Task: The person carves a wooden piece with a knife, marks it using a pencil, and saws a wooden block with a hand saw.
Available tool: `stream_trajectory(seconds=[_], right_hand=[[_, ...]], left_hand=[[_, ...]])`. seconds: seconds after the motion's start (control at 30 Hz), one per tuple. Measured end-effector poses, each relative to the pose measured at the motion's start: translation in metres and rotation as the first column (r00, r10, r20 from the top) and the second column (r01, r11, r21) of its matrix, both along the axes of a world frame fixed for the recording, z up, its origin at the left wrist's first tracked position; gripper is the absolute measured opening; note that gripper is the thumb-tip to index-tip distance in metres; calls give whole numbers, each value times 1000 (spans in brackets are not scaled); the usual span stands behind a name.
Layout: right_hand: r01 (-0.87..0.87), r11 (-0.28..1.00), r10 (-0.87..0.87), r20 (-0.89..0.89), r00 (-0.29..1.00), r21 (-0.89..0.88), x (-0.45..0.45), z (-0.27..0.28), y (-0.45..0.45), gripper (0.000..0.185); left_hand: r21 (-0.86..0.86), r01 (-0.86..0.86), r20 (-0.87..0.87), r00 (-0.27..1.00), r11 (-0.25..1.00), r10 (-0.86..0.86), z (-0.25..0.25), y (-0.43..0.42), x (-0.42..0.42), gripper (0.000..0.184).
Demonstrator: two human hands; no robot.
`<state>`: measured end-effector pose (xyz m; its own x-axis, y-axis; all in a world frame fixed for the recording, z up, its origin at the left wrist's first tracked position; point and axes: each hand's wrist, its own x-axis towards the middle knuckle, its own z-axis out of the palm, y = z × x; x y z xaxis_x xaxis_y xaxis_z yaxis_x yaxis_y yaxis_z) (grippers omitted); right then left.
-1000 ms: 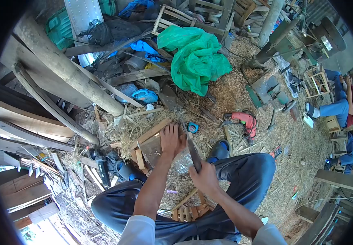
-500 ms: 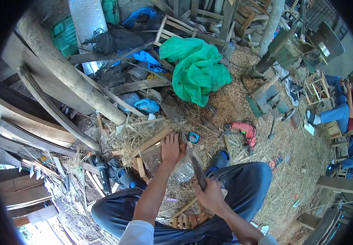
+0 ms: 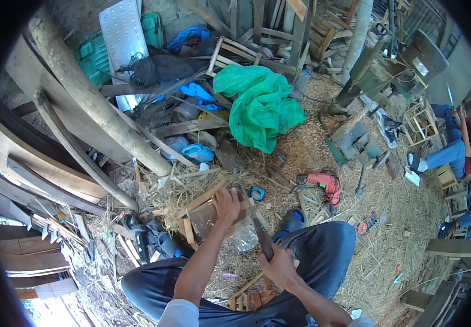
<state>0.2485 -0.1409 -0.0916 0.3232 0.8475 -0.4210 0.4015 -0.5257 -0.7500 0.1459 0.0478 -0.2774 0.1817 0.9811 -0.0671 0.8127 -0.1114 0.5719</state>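
My left hand (image 3: 227, 207) bears down on a small piece of wood (image 3: 243, 211), its fingers bent over the far end. Beneath it is a flat board (image 3: 202, 218), with a pale wooden strip (image 3: 200, 200) along its far side. My right hand (image 3: 280, 267) is wrapped around the dark handle of a long-bladed hand tool (image 3: 261, 228). Its narrow blade points away from me and lies against the right side of the wood near my left hand; the exact blade type is hard to make out. A clear plastic bag or bottle (image 3: 246, 238) lies under the blade.
A blue tape measure (image 3: 257, 193), a red power drill (image 3: 327, 185) and a hammer (image 3: 361, 181) lie on the shavings. A black power tool (image 3: 139, 237) is at the left. Green netting (image 3: 262, 103) lies ahead. Another person (image 3: 456, 136) sits at the right beside a wooden frame (image 3: 421, 122).
The blade and my right hand have shifted slightly left and toward me. My left hand's fingers have spread a little, and more of the wood shows beside it. The view has tilted slightly.
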Motion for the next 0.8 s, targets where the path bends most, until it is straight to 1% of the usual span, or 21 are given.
stream_trajectory(seconds=[0.03,0.07,0.13,0.17,0.23,0.27,0.33,0.37,0.4,0.43,0.47,0.5,0.53,0.57,0.6,0.67,0.7,0.77,0.8], right_hand=[[-4,1000,4,-14,1000,-5,-2,-1,-1,31],[-10,1000,10,-28,1000,-9,-1,-2,-1,31],[-19,999,18,-31,999,-30,2,1,0,31],[-33,998,31,-40,999,-46,1,3,1,30],[-31,998,29,-38,999,-50,2,4,2,30],[-24,998,22,-35,999,-52,3,5,2,30],[-8,999,4,-73,997,-49,5,11,4,30],[19,999,-23,-104,994,-45,5,12,5,30],[24,998,-29,-107,994,-50,4,10,4,30],[24,1000,-24,-68,997,-9,4,8,3,25],[18,999,-17,-27,999,29,5,7,1,20],[17,1000,-16,-24,1000,18,7,6,-2,20],[-1,1000,1,-22,1000,-11,6,6,-4,25],[-23,999,22,-19,1000,-28,6,5,-1,30],[-35,999,35,-22,999,-24,5,5,1,30],[61,997,-62,-34,998,-38,2,10,0,36],[52,998,-53,-31,998,-41,2,13,0,36],[64,991,-63,-9,998,121,1,19,2,39],[42,993,-42,-7,999,109,0,20,1,39]], left_hand=[[-130,-97,-26,995,987,95,3,1,2,44],[-134,-91,-22,996,987,89,11,4,6,44],[-101,32,-242,969,994,-56,26,10,9,37],[-102,27,-245,968,994,-51,18,10,8,37],[97,251,-357,912,963,-202,-7,8,6,32],[96,243,-359,913,965,-194,-9,7,4,32],[227,321,-215,937,919,-274,-15,4,-3,28],[225,323,-221,936,919,-275,-14,4,-5,28],[226,265,-76,964,937,-254,-14,2,-6,27],[216,205,75,971,955,-226,-14,0,-3,26],[206,208,81,970,956,-228,-17,1,1,26],[100,61,137,988,993,-75,-19,4,4,26],[-14,-89,169,981,996,90,-20,5,4,26],[135,-120,122,987,984,104,-22,6,9,26],[139,-132,121,986,982,115,-23,6,10,26],[300,-71,-101,989,951,106,-23,4,13,27],[297,-81,-99,988,951,115,-21,4,14,27],[227,-86,-186,974,970,129,-21,5,14,27],[215,-107,-187,971,971,148,-23,4,13,27]])
